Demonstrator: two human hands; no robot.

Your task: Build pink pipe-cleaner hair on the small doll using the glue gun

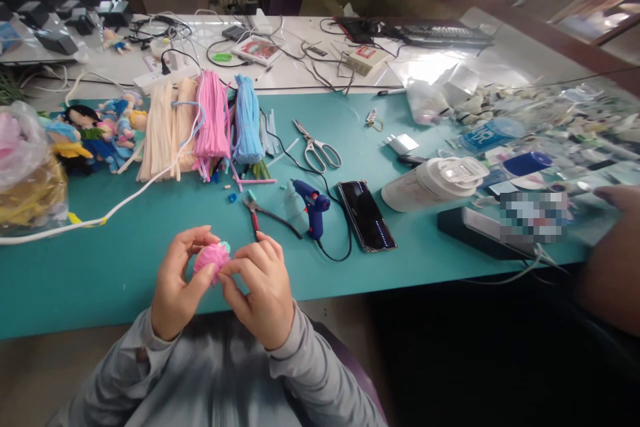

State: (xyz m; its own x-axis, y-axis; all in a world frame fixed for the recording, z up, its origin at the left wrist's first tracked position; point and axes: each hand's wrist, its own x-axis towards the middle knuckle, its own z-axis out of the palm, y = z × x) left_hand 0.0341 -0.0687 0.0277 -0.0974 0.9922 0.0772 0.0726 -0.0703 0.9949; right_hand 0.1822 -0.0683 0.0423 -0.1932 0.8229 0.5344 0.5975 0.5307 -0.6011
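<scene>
Near the front edge of the green-topped table, my left hand (181,280) is closed around a small round pink fuzzy piece (209,260) with a bit of mint green on its upper right. My right hand (263,290) pinches at the piece's right side with thumb and forefinger; whether a separate strand sits between those fingertips is too small to make out. Just beyond lie red-and-black handled pliers (256,219). To their right is a dark blue hot glue gun (315,210). Bundles of cream (167,127), pink (214,117) and blue pipe cleaners (247,120) lie farther back.
Scissors (317,147), a black phone (367,215) and a white tumbler (433,183) lie to the right. Small fuzzy dolls (100,127) and a plastic bag (25,167) sit left. A white cable (135,200) crosses the table. Another person's arm (615,253) reaches in at right.
</scene>
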